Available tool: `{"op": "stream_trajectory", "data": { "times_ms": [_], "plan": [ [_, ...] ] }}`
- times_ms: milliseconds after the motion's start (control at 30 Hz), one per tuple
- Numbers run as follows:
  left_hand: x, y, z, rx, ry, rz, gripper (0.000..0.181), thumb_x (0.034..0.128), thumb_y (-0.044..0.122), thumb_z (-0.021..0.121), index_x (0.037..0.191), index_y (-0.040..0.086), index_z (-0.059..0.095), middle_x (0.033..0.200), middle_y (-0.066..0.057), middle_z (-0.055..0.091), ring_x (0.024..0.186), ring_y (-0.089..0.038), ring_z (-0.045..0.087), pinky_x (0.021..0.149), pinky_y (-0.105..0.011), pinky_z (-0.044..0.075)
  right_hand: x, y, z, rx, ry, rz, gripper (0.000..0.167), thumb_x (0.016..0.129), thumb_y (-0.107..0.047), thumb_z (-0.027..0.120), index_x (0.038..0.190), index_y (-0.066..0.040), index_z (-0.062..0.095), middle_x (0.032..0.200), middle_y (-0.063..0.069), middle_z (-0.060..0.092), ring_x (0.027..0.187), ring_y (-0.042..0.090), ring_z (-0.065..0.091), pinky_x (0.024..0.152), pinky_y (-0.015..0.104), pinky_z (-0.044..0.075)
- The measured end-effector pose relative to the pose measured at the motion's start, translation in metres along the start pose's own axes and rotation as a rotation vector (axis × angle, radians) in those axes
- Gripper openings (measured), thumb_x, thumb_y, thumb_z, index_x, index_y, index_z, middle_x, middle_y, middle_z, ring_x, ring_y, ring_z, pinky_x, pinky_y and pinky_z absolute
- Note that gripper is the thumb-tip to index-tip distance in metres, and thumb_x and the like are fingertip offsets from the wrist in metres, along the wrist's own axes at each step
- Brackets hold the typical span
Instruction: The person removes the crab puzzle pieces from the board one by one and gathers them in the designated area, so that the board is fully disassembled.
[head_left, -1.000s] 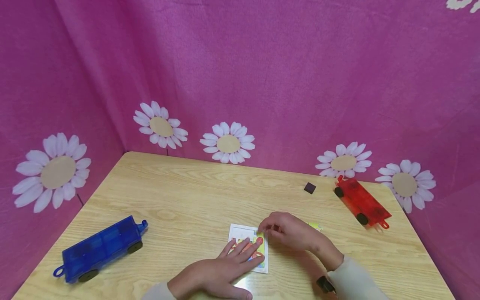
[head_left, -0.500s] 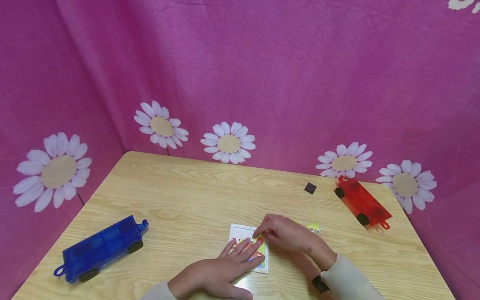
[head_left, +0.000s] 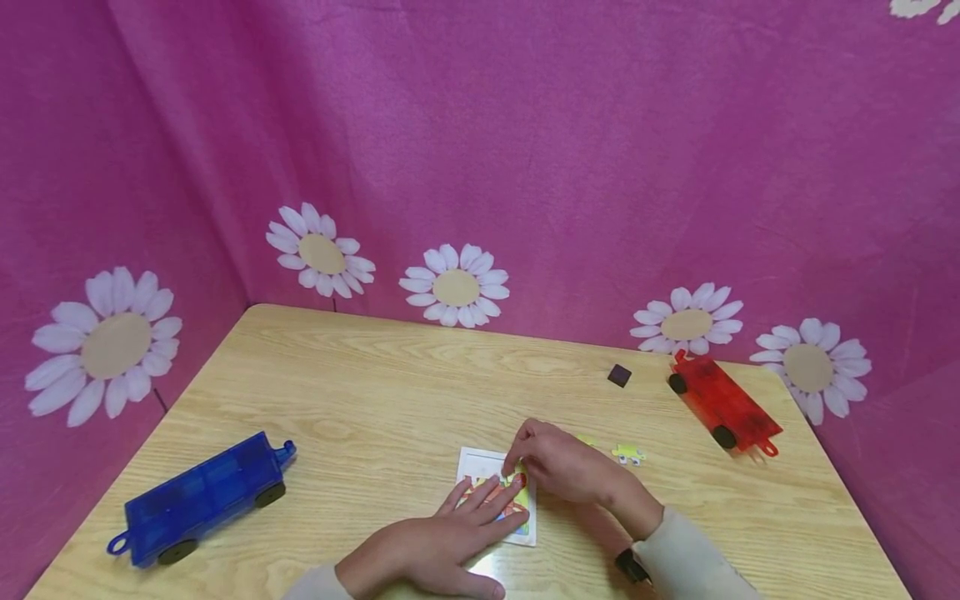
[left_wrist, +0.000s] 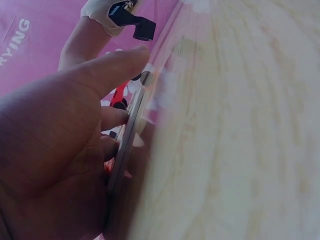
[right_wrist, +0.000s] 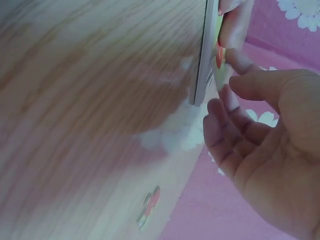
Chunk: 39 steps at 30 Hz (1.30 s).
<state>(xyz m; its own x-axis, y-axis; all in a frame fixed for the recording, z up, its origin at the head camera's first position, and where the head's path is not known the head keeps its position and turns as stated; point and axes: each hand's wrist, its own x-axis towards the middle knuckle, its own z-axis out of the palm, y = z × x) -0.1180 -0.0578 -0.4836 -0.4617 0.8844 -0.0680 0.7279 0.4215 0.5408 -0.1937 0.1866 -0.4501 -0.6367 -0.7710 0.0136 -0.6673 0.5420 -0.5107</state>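
A small jigsaw puzzle (head_left: 486, 461) in a white frame lies on the table in the head view. My left hand (head_left: 450, 542) rests across it, fingers spread and straight. In the left wrist view the same hand (left_wrist: 55, 145) lies along the frame's edge. My right hand (head_left: 566, 467) is at the puzzle's upper right, its fingers bent. In the right wrist view, thumb and forefinger of my right hand (right_wrist: 270, 125) pinch a yellowish puzzle piece (right_wrist: 223, 75) at the puzzle's face; the fingertips partly hide it. A loose yellow piece (head_left: 628, 452) lies to the right.
A blue toy wagon (head_left: 202, 496) stands at the left and a red one (head_left: 723, 404) at the far right. A small dark square (head_left: 619, 376) lies near the back. Pink flowered cloth (head_left: 480, 150) hangs behind the table (head_left: 360, 392).
My right hand has shifted slightly left along the puzzle's upper right. More of the loose yellow pieces beyond it shows now. My left hand has stayed in place.
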Motion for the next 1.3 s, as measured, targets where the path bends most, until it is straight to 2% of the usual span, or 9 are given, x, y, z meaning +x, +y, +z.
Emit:
{"op": "stream_trajectory", "data": {
  "times_ms": [200,367,600,767,967,1133,1300],
  "plan": [
    [0.002,-0.001,-0.001,0.003,-0.002,-0.001,0.080,0.1036,0.059,0.049,0.166,0.017,0.021,0.172,-0.008,-0.004,0.156,-0.033,-0.004,0.119,-0.062,0.003,0.002,0.000,-0.002,-0.008,0.020,0.001,0.028,0.099,0.005,0.059,0.101,-0.014,0.079,0.099,-0.007,0.067,0.094,0.006,0.060,0.089,0.033,0.053],
    [0.002,-0.002,-0.002,0.004,0.002,0.004,0.081,0.1036,0.059,0.049,0.166,0.016,0.022,0.172,-0.008,-0.006,0.156,-0.034,-0.004,0.119,-0.063,0.004,0.006,0.000,-0.005,0.016,0.040,0.059,0.022,0.100,0.003,0.060,0.105,-0.012,0.076,0.099,-0.006,0.072,0.092,0.007,0.062,0.088,0.034,0.054],
    [0.001,-0.003,-0.002,0.008,0.013,0.019,0.080,0.1043,0.056,0.050,0.166,0.015,0.021,0.172,-0.009,-0.006,0.156,-0.036,-0.003,0.118,-0.065,0.004,0.008,0.001,-0.004,0.027,0.065,0.113,0.022,0.100,0.005,0.060,0.102,-0.011,0.076,0.096,-0.006,0.071,0.090,0.008,0.063,0.086,0.035,0.055],
    [-0.001,-0.002,-0.001,0.016,0.010,0.014,0.080,0.1048,0.057,0.048,0.166,0.016,0.019,0.172,-0.010,0.001,0.156,-0.036,-0.001,0.119,-0.064,0.006,0.003,0.004,-0.004,0.001,0.150,0.123,0.024,0.099,0.007,0.060,0.100,-0.011,0.075,0.094,-0.006,0.070,0.090,0.010,0.064,0.086,0.037,0.055],
    [-0.001,-0.003,-0.003,0.017,0.012,0.012,0.081,0.1046,0.058,0.047,0.166,0.016,0.018,0.172,-0.012,0.002,0.156,-0.036,-0.001,0.119,-0.063,0.006,-0.011,0.013,-0.021,-0.049,0.231,0.144,0.023,0.097,0.009,0.061,0.097,-0.009,0.075,0.094,-0.005,0.070,0.091,0.013,0.065,0.085,0.039,0.056],
    [-0.001,-0.003,-0.003,0.029,0.014,0.013,0.081,0.1043,0.059,0.047,0.166,0.016,0.019,0.172,-0.013,0.003,0.156,-0.037,0.000,0.119,-0.064,0.007,-0.033,0.028,-0.038,-0.055,0.277,0.166,0.024,0.095,0.012,0.060,0.096,-0.007,0.075,0.091,-0.005,0.069,0.084,0.013,0.063,0.079,0.037,0.057],
    [0.000,-0.003,0.000,0.001,0.006,0.025,0.080,0.1051,0.058,0.046,0.166,0.015,0.018,0.172,-0.014,0.002,0.155,-0.037,-0.002,0.118,-0.066,0.006,-0.060,0.044,-0.052,-0.096,0.274,0.221,0.023,0.094,0.011,0.062,0.094,-0.009,0.075,0.090,-0.008,0.068,0.084,0.012,0.062,0.079,0.038,0.057]
  ]
}}
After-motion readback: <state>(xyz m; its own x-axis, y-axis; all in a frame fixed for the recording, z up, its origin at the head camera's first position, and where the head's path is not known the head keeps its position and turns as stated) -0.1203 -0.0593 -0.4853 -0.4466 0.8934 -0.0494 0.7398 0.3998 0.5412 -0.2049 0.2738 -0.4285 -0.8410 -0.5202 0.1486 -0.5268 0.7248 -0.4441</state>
